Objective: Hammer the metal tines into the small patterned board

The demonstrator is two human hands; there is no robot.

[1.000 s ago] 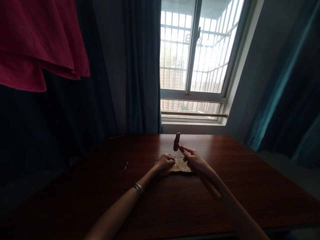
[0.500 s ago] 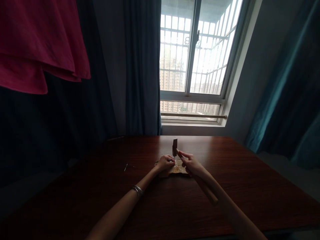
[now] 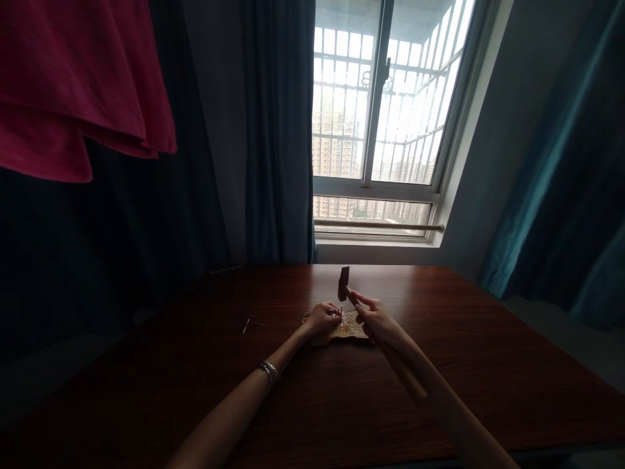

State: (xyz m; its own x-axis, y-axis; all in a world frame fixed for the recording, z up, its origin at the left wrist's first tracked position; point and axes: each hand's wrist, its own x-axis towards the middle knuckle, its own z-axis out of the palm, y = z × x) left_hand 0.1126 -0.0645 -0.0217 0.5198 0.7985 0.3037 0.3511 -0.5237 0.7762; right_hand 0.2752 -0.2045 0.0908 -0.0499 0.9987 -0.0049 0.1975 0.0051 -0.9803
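Note:
My right hand is closed round the wooden handle of a hammer, whose dark head is raised above my left hand. The handle's far end runs back beneath my right forearm. My left hand pinches a thin upright nail between thumb and fingers. Its lower end stands over a pale board dotted with many small dark holes or spots. A gap shows between hammer head and nail top. My left hand covers the board's left part.
The board lies on a dark reddish-brown table. Two thin small metal pieces lie to the left. Behind the table are a window and blue curtains. A pink cloth hangs at the upper left.
My right hand has lifted the hammer slightly, so its head has come up off the nail. My left hand stays in place on the nail.

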